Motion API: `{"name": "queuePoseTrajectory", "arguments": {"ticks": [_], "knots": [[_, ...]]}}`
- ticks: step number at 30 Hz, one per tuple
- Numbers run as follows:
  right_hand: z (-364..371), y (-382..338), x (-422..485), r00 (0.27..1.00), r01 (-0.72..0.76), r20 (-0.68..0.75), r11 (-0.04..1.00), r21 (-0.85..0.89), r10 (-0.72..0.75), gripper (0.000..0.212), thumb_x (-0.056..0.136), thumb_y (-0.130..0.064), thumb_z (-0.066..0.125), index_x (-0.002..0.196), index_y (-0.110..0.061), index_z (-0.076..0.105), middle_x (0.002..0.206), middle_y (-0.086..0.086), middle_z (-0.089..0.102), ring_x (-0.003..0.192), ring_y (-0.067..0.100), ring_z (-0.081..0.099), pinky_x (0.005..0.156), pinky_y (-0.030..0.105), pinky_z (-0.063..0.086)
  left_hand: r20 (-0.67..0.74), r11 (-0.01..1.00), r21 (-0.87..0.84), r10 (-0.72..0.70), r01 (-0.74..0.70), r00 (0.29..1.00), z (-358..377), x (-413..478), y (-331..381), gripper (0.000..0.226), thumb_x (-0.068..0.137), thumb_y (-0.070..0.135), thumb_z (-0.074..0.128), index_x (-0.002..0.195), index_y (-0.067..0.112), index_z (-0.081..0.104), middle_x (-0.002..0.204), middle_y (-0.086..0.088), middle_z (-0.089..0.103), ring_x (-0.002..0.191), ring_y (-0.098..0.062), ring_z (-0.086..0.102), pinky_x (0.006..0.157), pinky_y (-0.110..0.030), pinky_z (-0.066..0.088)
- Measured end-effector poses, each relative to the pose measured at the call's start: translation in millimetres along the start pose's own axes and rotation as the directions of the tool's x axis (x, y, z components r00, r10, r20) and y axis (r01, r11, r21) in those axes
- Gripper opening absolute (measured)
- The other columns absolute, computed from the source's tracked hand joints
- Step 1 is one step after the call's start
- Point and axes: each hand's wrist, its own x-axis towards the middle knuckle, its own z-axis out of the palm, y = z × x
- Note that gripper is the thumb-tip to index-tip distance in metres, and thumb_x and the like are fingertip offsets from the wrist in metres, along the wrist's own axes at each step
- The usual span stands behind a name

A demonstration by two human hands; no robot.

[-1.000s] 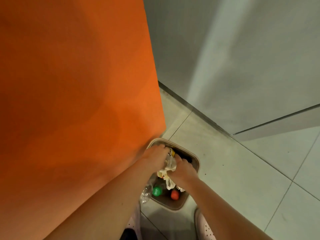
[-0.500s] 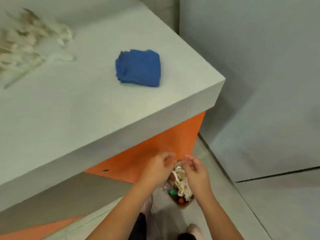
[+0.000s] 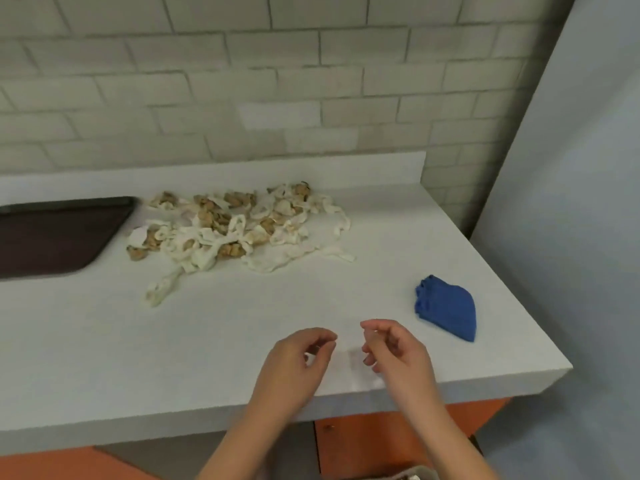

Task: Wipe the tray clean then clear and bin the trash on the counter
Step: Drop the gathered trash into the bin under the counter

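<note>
Pale counter point(image 3: 242, 341) under a brick wall point(image 3: 242, 98), orange cabinet point(image 3: 381, 441) below. Dark tray point(image 3: 52, 233) sits at 9 o'clock, w/ the trash pile point(image 3: 239, 230) of crumpled paper strips & brown bits just beside it, at 11-12. Blue cloth point(image 3: 446, 306) at 2, near the corner. Left hand point(image 3: 298, 362) & right hand point(image 3: 398, 355) hover at 6 over the front edge, apart, fingers loosely curled, nothing held.

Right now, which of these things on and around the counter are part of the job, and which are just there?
Part of the job: dark tray, blue cloth, pile of paper scraps, counter, bin (only its rim shows).
Just there: brick wall, orange cabinet front.
</note>
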Motion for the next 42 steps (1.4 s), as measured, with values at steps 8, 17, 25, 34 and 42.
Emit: {"name": "queuePoseTrajectory", "arguments": {"ticks": [8, 17, 25, 34, 42], "knots": [[160.5, -21.5, 79.5, 0.993, 0.004, 0.121, 0.999, -0.045, 0.001, 0.014, 0.089, -0.012, 0.062, 0.094, -0.023, 0.068, 0.075, 0.002, 0.061, 0.065, 0.011, 0.059, 0.061, 0.017, 0.046, -0.353, 0.977, 0.139, -0.107, 0.165, 0.93, -167.8, 65.0, -129.8, 0.019, 0.083, 0.023, 0.069, 0.102, 0.023, 0.066, 0.108, 0.007, 0.059, 0.106, -0.014, 0.056, 0.083, -0.02, 0.04], [237.2, -23.5, 169.9, 0.989, 0.094, -0.009, 0.685, -0.722, -0.145, 0.045, 0.083, -0.046, 0.065, 0.123, -0.031, 0.053, 0.117, -0.005, 0.049, 0.108, 0.013, 0.05, 0.083, 0.022, 0.042, -0.127, 0.82, 0.572, 0.045, 0.036, 0.991, -207.4, 180.1, -184.1, 0.089, 0.067, 0.069, 0.064, 0.142, 0.029, 0.035, 0.146, -0.005, 0.034, 0.138, -0.024, 0.029, 0.113, -0.045, 0.021], [216.4, 12.0, 184.8, 1.0, 0.002, -0.007, 0.547, -0.837, -0.015, 0.021, 0.093, -0.024, 0.057, 0.111, -0.018, 0.066, 0.107, 0.002, 0.059, 0.108, 0.02, 0.054, 0.082, 0.022, 0.037, -0.266, 0.954, 0.299, 0.092, -0.009, 0.959, -213.9, 211.1, -189.9, 0.026, 0.089, 0.009, 0.059, 0.113, 0.017, 0.068, 0.116, -0.003, 0.066, 0.106, -0.019, 0.062, 0.091, -0.021, 0.041], [193.0, -31.1, 188.0, 0.978, -0.055, -0.209, 0.976, -0.21, 0.01, 0.036, 0.093, 0.0, 0.042, 0.107, -0.025, 0.063, 0.099, -0.002, 0.059, 0.082, 0.017, 0.055, 0.066, 0.025, 0.042, -0.398, 0.921, -0.39, -0.185, 0.017, 0.899, -284.9, 212.1, -107.0, 0.026, 0.097, 0.027, 0.046, 0.079, 0.009, 0.053, 0.073, -0.003, 0.049, 0.066, -0.013, 0.044, 0.062, -0.027, 0.036], [196.1, 16.9, 176.4, 0.99, -0.084, -0.019, 0.487, -0.869, 0.137, 0.081, 0.079, -0.078, 0.029, 0.144, -0.031, 0.033, 0.148, 0.002, 0.034, 0.138, 0.021, 0.029, 0.113, 0.046, 0.023, -0.338, 0.923, 0.311, -0.117, 0.228, 0.934, -218.3, 151.8, -173.9, 0.051, 0.075, 0.065, 0.058, 0.077, 0.014, 0.051, 0.094, -0.006, 0.049, 0.094, -0.026, 0.049, 0.078, -0.033, 0.041]]}}
